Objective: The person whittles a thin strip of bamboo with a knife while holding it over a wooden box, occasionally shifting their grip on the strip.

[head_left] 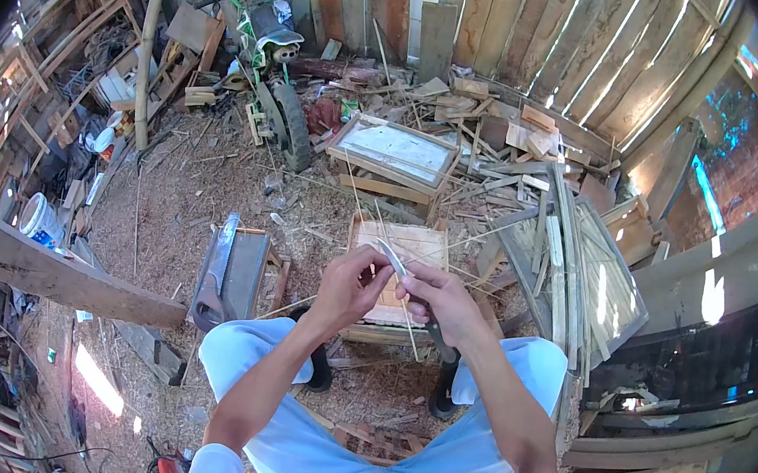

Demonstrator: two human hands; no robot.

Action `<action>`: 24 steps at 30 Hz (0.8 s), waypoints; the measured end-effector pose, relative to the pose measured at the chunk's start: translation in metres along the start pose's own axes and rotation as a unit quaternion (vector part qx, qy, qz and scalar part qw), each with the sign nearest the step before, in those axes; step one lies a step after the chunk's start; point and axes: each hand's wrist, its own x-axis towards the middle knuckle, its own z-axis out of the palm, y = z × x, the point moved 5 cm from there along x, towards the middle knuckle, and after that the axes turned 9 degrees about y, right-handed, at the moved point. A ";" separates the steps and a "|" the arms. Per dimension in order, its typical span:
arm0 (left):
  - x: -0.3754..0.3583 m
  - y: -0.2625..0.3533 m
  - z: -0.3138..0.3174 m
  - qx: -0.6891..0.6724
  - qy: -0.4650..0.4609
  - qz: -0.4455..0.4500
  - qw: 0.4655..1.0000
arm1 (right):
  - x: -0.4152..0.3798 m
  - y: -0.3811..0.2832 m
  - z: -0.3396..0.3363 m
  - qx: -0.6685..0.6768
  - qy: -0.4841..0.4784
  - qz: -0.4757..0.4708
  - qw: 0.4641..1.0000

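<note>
In the head view my right hand (439,298) is closed around a knife (390,258), its bright blade pointing up and left and its dark handle running down behind the palm. My left hand (353,282) is closed in a pinch beside the blade, on a thin wooden strip (412,336). The strip runs long and slender past both hands, its far end rising toward the back. Exactly where the blade meets the strip is hidden by my fingers. Beneath the hands, between my knees, stands a low wooden box (430,242) with a pale top.
A handsaw (223,261) lies on a dark-topped box left of my knee. Ahead are a framed white panel (398,150), a heap of wood scraps (494,128) and a small motorbike (278,57). A wooden beam (57,270) crosses at left; slats (562,267) lean at right.
</note>
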 end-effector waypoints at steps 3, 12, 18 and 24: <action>0.001 0.004 -0.002 0.016 -0.012 -0.010 1.000 | -0.001 0.000 0.004 0.011 -0.013 -0.009 1.000; 0.001 0.001 0.001 -0.003 -0.010 -0.028 1.000 | -0.002 -0.003 -0.001 -0.077 0.028 -0.088 0.993; 0.004 0.006 -0.003 0.015 -0.007 -0.025 1.000 | -0.005 -0.025 -0.014 -0.050 0.078 -0.096 0.991; 0.000 -0.003 -0.006 0.021 -0.001 -0.027 0.999 | -0.003 -0.014 -0.012 -0.035 0.077 -0.074 0.994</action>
